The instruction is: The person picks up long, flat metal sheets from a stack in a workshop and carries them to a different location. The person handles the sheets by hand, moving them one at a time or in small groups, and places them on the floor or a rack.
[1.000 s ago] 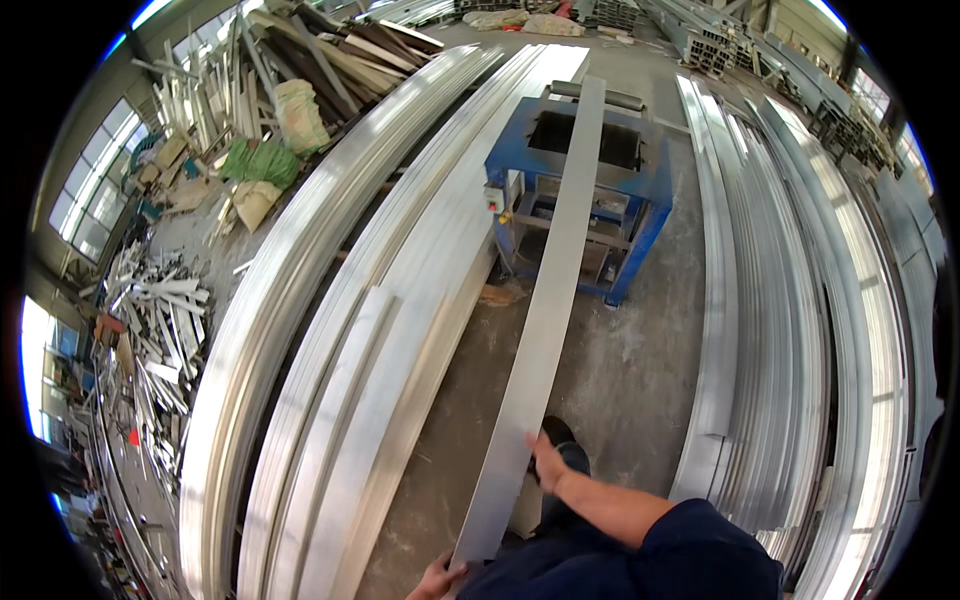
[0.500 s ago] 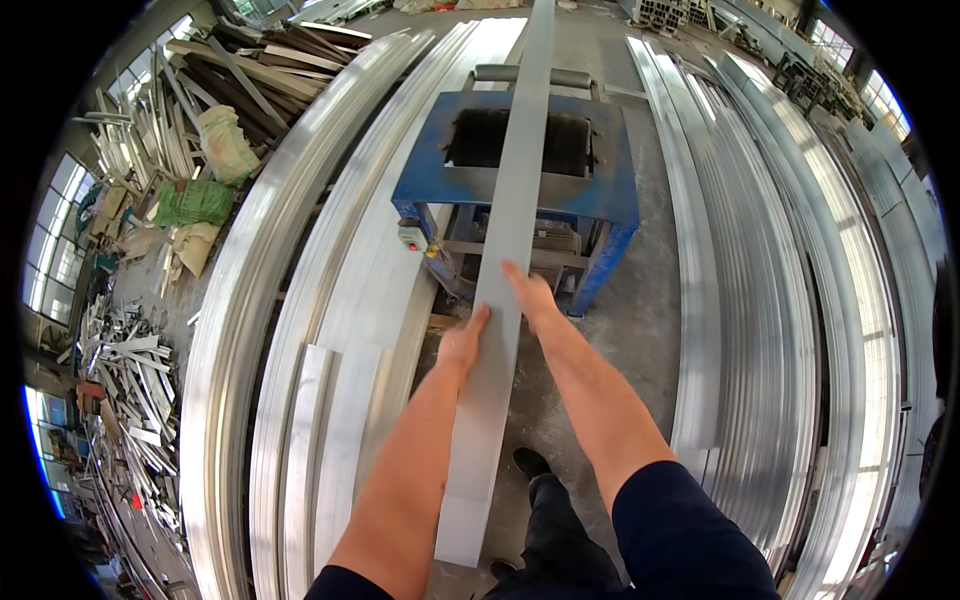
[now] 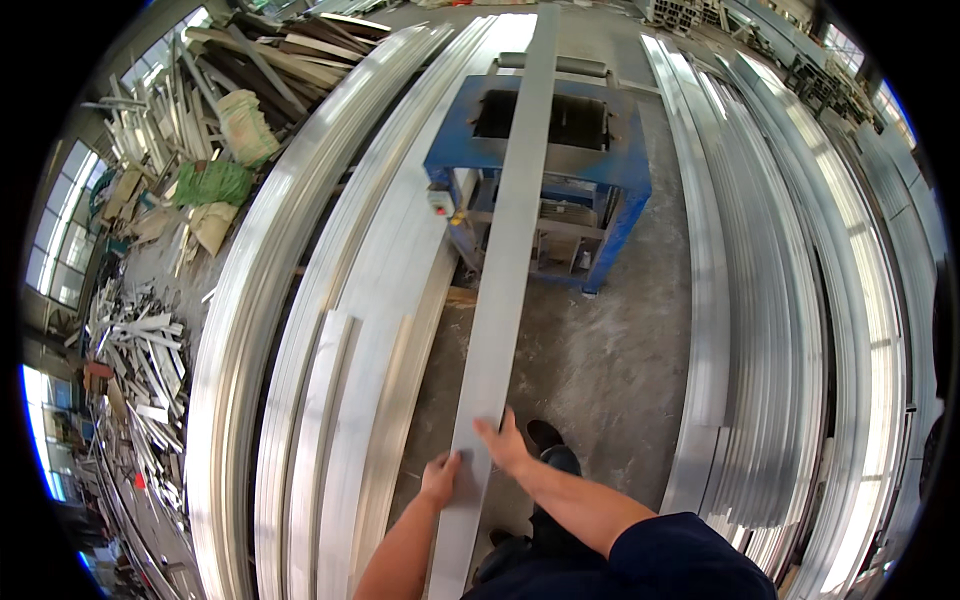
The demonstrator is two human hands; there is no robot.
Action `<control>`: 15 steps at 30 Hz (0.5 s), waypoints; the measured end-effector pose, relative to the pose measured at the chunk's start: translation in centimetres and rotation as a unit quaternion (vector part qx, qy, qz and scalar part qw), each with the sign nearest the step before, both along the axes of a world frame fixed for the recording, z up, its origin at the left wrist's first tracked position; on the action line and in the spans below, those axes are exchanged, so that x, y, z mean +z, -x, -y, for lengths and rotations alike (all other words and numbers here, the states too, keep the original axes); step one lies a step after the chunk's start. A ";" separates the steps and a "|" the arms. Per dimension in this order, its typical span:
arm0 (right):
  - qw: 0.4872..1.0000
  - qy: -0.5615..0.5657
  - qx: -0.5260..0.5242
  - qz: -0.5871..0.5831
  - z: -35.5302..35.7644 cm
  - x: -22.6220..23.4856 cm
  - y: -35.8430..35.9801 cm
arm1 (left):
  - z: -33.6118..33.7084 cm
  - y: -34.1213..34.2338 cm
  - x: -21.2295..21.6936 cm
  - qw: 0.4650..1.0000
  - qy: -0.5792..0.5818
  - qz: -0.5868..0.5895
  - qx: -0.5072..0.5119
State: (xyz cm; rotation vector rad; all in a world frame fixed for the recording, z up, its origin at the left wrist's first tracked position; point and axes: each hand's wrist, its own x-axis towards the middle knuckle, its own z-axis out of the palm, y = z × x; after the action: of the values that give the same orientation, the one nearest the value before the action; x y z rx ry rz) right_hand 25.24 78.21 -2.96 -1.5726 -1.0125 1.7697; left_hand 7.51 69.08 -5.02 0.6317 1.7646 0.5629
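A long, flat, silvery metal profile (image 3: pixel 502 290) stretches from in front of my body across the top of a blue steel machine stand (image 3: pixel 462 137). My left hand (image 3: pixel 440 478) grips the profile's left edge, its thumb pressed at the top and its fingers hidden around the side. On the opposite edge, slightly farther forward, my right hand (image 3: pixel 508 447) holds the profile with the thumb over its upper face; its other fingers are partly hidden. The profile partly covers the stand's dark rectangular opening (image 3: pixel 577 122). A roller (image 3: pixel 578 66) shows behind the stand.
Long metal profiles (image 3: pixel 380 260) lie stacked at the left, with further stacks (image 3: pixel 775 280) at the right. A switch box (image 3: pixel 438 201) is fixed to the stand's left side. Scrap offcuts (image 3: pixel 150 350) and a green sack (image 3: pixel 212 184) are piled at far left.
Both hands have moved back along the profile, closer to my body. The stand sits higher and slightly farther right in view. The profile's near end now reaches the lower edge.
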 end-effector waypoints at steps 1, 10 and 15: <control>1.000 0.008 0.026 -0.011 4.5 0.8 0.8 | 5.5 1.5 0.0 0.999 -0.026 -0.018 -0.015; 0.960 0.187 0.007 -0.209 17.1 -2.2 -2.6 | 47.7 5.7 6.9 0.998 0.051 -0.028 -0.021; 0.951 0.178 -0.094 -0.235 8.4 5.4 -2.8 | 61.7 7.1 10.3 0.984 0.158 -0.047 -0.064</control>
State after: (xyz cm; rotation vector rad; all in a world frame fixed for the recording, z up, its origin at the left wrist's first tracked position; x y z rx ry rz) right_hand 28.07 69.86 2.39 -1.2868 -0.3187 2.1283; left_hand 0.40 7.39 5.28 0.5514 1.8372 0.1602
